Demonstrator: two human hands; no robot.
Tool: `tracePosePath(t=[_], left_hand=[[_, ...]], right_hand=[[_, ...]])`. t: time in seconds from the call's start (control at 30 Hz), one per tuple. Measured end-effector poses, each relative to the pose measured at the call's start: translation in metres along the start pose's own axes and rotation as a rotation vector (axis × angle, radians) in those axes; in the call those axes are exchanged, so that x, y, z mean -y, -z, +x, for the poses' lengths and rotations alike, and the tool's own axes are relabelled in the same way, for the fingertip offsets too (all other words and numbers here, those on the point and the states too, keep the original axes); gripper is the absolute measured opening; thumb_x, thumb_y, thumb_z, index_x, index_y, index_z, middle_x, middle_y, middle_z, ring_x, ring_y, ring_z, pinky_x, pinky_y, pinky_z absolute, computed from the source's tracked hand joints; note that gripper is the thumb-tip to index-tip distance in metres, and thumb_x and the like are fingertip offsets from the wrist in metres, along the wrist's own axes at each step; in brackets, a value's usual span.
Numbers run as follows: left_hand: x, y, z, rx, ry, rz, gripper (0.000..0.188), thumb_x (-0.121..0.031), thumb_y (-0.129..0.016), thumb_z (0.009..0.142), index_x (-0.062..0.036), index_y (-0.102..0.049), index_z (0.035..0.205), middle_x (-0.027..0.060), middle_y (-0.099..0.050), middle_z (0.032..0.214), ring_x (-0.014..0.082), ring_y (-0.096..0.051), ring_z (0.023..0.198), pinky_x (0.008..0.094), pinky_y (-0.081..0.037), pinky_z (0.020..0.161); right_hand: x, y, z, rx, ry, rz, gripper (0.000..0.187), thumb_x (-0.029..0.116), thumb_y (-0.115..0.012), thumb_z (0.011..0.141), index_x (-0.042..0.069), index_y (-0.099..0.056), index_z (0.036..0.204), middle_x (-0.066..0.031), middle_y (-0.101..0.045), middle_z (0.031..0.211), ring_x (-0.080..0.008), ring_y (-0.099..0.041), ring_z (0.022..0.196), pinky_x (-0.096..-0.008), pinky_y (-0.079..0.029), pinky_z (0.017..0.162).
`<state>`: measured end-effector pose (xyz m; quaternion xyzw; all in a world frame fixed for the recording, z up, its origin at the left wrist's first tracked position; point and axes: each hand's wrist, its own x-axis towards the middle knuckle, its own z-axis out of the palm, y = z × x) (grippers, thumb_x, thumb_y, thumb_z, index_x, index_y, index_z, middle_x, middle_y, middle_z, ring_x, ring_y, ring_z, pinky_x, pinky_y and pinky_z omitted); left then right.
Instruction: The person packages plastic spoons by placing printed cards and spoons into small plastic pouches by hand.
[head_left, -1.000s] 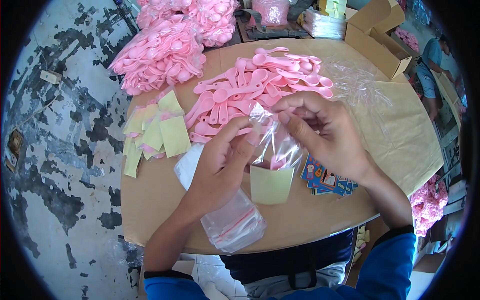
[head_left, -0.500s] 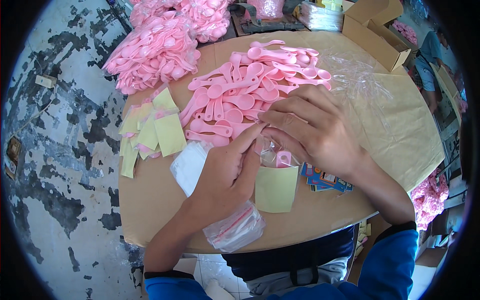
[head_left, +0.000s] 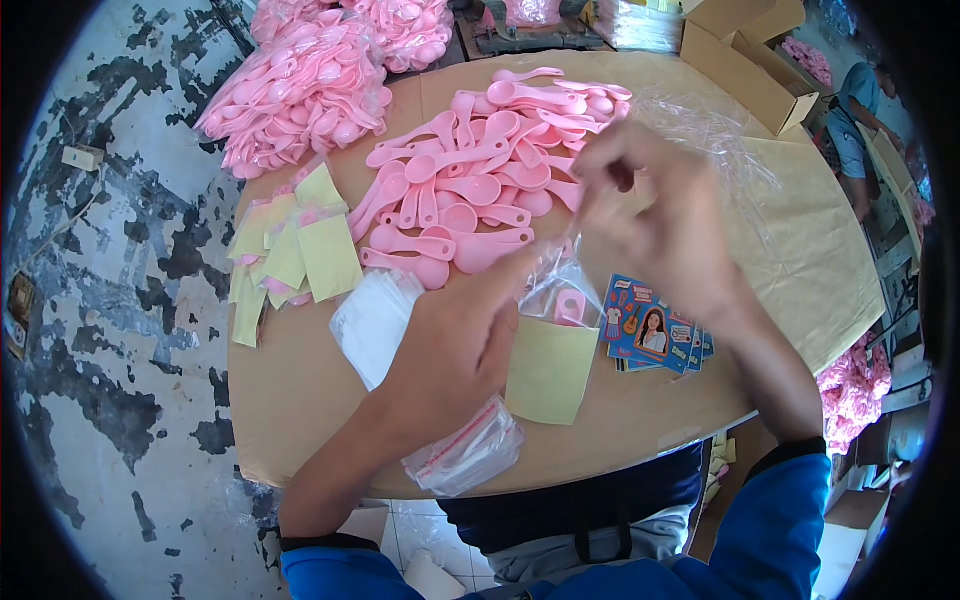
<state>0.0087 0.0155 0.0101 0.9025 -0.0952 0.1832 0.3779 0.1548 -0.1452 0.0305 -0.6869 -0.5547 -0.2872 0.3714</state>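
My left hand (head_left: 450,330) pinches the top of a small clear plastic bag (head_left: 548,283) over the middle of the table. Inside the bag show the end of a pink spoon (head_left: 570,306) and, below it, a pale yellow card (head_left: 548,372). Above and to the right, my right hand (head_left: 660,215) is raised with curled fingers, smeared by motion; whether it holds anything is unclear. Beyond both hands lies a heap of loose pink measuring spoons (head_left: 480,188). A small stack of blue printed cards (head_left: 655,330) rests below my right hand.
White packets (head_left: 372,322) and clear bags with a red stripe (head_left: 466,452) lie around my left forearm. Filled bags with yellow cards (head_left: 300,245) sit at the left edge. Large sacks of pink spoons (head_left: 300,95), plastic scraps (head_left: 715,140) and a cardboard box (head_left: 750,75) stand farther back.
My right hand has lifted up and away from my left hand, uncovering more of the blue cards. My left hand keeps its pinch on the bag. The whole view has shifted slightly.
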Motion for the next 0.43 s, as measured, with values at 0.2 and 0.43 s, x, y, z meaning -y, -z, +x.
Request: tracePosePath(t=[0.2, 0.43], left_hand=[[0.006, 0.008, 0.009, -0.056, 0.356, -0.857, 0.034, -0.019, -0.037, 0.104, -0.0049, -0.042, 0.135, 0.0101, -0.061, 0.118, 0.0221, -0.065, 0.106, 0.0314, -0.053, 0.087], [0.015, 0.004, 0.021, -0.145, 0.327, -0.824, 0.037, -0.021, -0.037, 0.104, 0.0001, -0.042, 0.134, 0.0182, -0.060, 0.122, 0.0264, -0.068, 0.097, 0.0328, -0.057, 0.078]], right_hand=[[-0.053, 0.100, 0.019, 0.270, -0.148, 1.281, 0.029, 0.032, -0.054, 0.093, 0.005, -0.059, 0.083, -0.0031, -0.055, 0.070, -0.0098, -0.052, 0.060, -0.0205, -0.041, 0.056], [-0.192, 0.107, -0.048, 0.128, -0.321, -0.534, 0.024, 0.009, -0.056, 0.088, 0.006, -0.069, 0.108, -0.0157, -0.069, 0.105, -0.0214, -0.067, 0.098, -0.0303, -0.050, 0.086]])
